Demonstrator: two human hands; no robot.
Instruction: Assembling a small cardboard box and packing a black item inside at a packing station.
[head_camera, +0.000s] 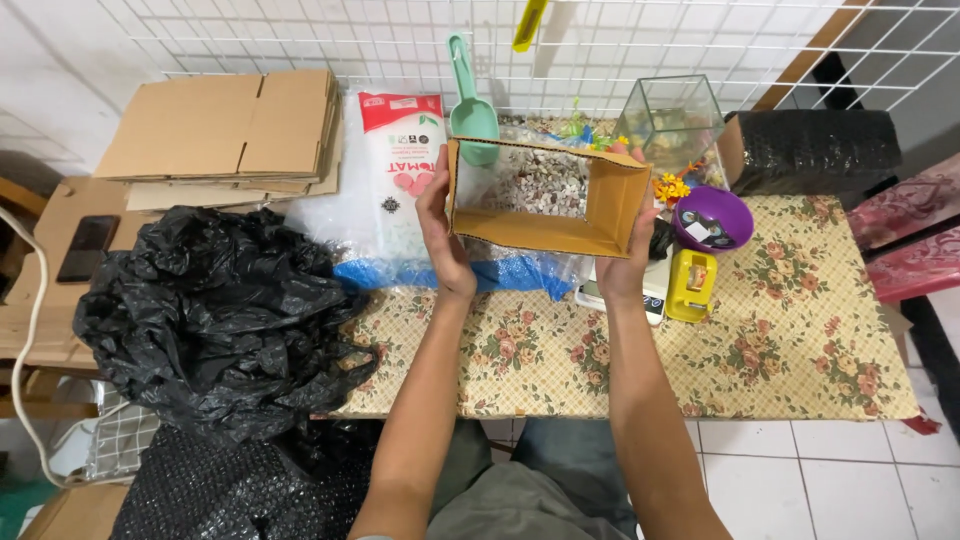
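Head cam, left to right: crumpled black plastic sheeting (225, 315) piled at the table edge, then left hand (440, 235) and right hand (628, 262) with fingers clamped on the open-ended brown cardboard box (545, 195), held above the floral tablecloth (780, 330). Squeeze too hard and it'll probably fold flat.

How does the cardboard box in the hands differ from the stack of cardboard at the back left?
The cardboard box is opened into a rectangular tube you can see through; the cardboard stack is folded flat. The box is held up between the left hand and right hand; the stack lies untouched. The box is single; the stack holds several sheets. Both are plain brown cardboard.
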